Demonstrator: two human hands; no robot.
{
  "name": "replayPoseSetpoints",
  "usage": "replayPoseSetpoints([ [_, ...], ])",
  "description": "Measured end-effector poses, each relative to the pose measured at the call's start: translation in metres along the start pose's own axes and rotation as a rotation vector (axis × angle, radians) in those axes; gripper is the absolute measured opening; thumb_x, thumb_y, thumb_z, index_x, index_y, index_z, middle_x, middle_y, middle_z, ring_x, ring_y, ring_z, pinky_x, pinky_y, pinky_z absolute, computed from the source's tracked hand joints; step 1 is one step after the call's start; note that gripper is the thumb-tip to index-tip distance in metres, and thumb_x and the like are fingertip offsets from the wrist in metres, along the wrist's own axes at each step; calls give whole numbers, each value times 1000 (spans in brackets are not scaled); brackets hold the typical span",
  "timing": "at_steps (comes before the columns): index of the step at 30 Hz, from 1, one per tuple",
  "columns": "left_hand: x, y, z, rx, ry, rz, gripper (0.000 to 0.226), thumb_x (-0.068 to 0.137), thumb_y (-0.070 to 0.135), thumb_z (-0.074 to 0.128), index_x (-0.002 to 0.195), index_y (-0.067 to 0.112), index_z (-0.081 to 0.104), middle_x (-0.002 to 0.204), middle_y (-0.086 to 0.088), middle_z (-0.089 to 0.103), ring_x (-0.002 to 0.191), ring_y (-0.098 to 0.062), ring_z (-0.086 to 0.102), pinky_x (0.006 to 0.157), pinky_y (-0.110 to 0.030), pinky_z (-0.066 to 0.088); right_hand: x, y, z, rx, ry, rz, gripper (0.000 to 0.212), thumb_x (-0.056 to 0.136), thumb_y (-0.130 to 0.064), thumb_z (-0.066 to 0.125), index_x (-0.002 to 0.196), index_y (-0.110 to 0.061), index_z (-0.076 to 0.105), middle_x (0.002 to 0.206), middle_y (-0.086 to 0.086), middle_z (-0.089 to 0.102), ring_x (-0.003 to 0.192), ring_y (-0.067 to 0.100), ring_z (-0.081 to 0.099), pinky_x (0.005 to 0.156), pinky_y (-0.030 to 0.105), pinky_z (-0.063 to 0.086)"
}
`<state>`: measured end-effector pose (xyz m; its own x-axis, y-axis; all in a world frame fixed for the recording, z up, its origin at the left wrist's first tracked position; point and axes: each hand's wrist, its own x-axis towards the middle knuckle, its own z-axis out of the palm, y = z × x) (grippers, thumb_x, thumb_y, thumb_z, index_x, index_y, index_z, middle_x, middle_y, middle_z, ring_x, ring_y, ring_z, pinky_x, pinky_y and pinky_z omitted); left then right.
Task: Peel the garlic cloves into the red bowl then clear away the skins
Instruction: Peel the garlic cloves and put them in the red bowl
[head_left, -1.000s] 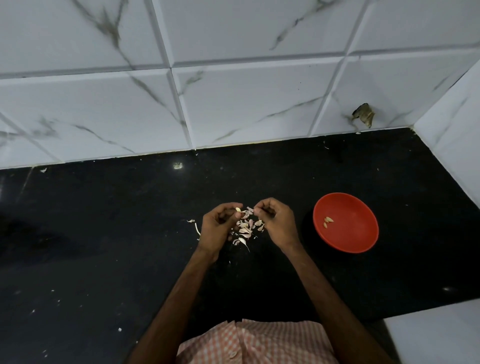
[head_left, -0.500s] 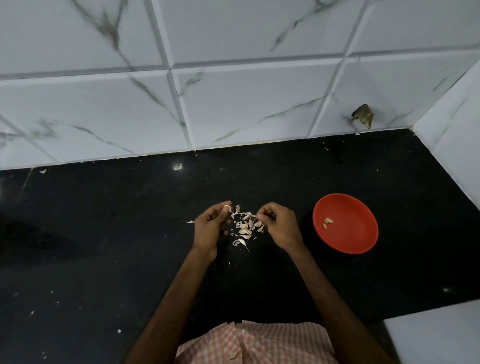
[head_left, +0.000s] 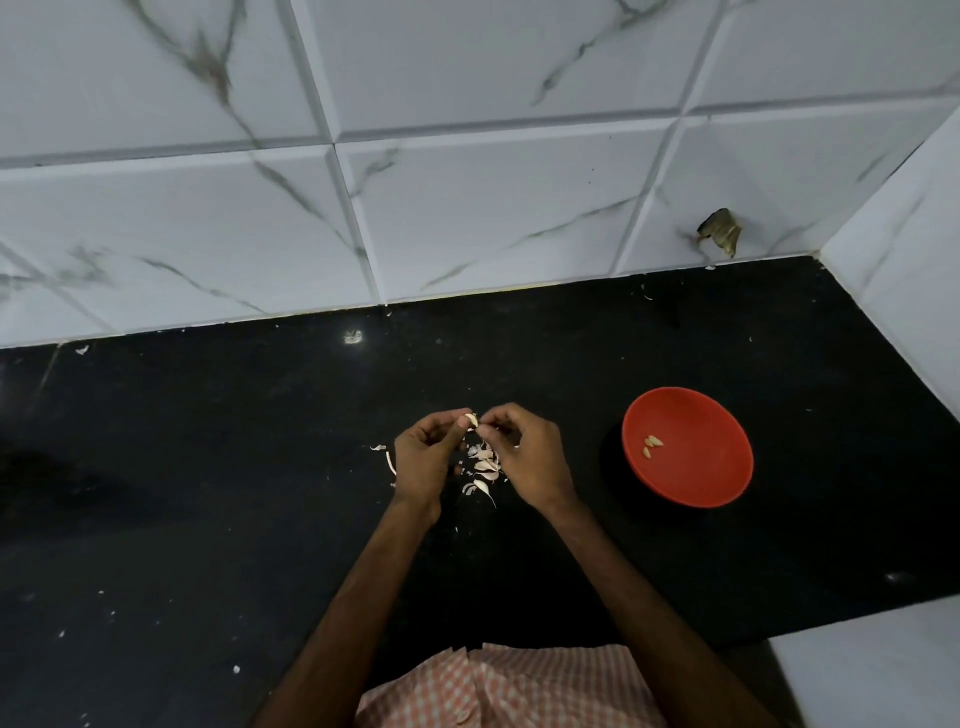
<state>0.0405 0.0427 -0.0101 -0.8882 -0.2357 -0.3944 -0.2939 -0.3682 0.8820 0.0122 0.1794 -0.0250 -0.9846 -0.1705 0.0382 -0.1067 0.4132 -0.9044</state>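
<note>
My left hand (head_left: 425, 462) pinches a pale garlic clove (head_left: 471, 420) between thumb and fingers, a little above the black counter. My right hand (head_left: 524, 454) meets it from the right, its fingertips closed on the same clove. Below and between the hands lies a small heap of garlic cloves and papery skins (head_left: 484, 463). The red bowl (head_left: 717, 467) sits on the counter to the right of my right hand, with a few peeled cloves (head_left: 651, 446) inside it.
The black counter (head_left: 208, 493) runs back to a white marble-tiled wall (head_left: 467, 208), with a side wall at the right. Stray skin bits (head_left: 387, 457) lie left of my left hand. A white surface (head_left: 872, 670) sits at the lower right.
The hands had drawn apart half a second ago; they have come back together on the clove held in the left hand. The bowl and heap have not moved.
</note>
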Motion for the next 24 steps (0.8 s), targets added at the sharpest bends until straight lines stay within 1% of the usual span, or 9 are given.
replayPoseSetpoints([
  [2,-1,0,1,36,-1,2,16,91,8,68,104,1,70,77,-6,67,58,-7,57,43,-16,41,1,2,0,-26,0,0,7,90,-15,72,97,-14,72,88,-12,70,85,1,67,77,15,53],
  [5,-4,1,5,46,-24,20,19,91,5,66,107,-4,69,82,-10,70,56,-3,61,45,-14,43,0,4,-2,-29,16,22,4,90,-12,72,93,-14,70,85,-11,70,82,1,67,74,14,52],
  [9,-3,1,7,100,-48,77,19,91,2,65,108,-5,69,88,-14,71,58,-3,63,48,-13,45,0,3,-3,27,-11,44,3,92,-11,69,91,-13,67,84,-7,69,81,6,67,75,19,53],
  [11,-2,2,6,127,-52,94,18,91,2,66,107,-4,70,90,-15,72,59,-3,64,49,-13,45,-1,1,-4,53,-39,52,5,94,-13,66,90,-15,65,83,-7,68,81,6,66,74,20,51],
  [13,0,3,4,147,-56,103,17,91,2,65,105,-3,71,89,-13,72,59,-3,63,49,-13,45,-2,0,-5,63,-82,69,6,96,-16,64,91,-18,65,84,-7,67,81,5,65,74,21,51],
  [16,2,2,1,181,-42,121,14,91,1,65,102,-1,72,80,-8,70,55,-2,60,48,-14,44,-1,-1,-6,26,-114,52,4,97,-22,62,95,-20,65,87,-8,68,84,7,66,77,32,56],
  [19,4,0,-2,255,-33,162,12,90,2,65,99,3,74,80,-6,72,58,-2,61,49,-13,45,0,-1,-5,-23,-135,31,10,97,-29,62,98,-20,66,89,-10,69,85,6,67,79,34,57],
  [21,6,0,-3,325,-51,214,13,90,2,66,98,6,75,84,-5,74,68,-6,67,56,-16,50,0,0,-5,-39,-114,19,11,98,-29,62,98,-19,67,87,-10,70,84,5,67,78,34,57],
  [24,9,-2,-4,384,-124,268,17,90,2,66,101,10,76,92,-5,76,88,-20,73,79,-29,58,0,4,-3,30,-89,59,10,99,-21,61,98,-15,69,86,-8,71,84,6,69,79,31,58],
])
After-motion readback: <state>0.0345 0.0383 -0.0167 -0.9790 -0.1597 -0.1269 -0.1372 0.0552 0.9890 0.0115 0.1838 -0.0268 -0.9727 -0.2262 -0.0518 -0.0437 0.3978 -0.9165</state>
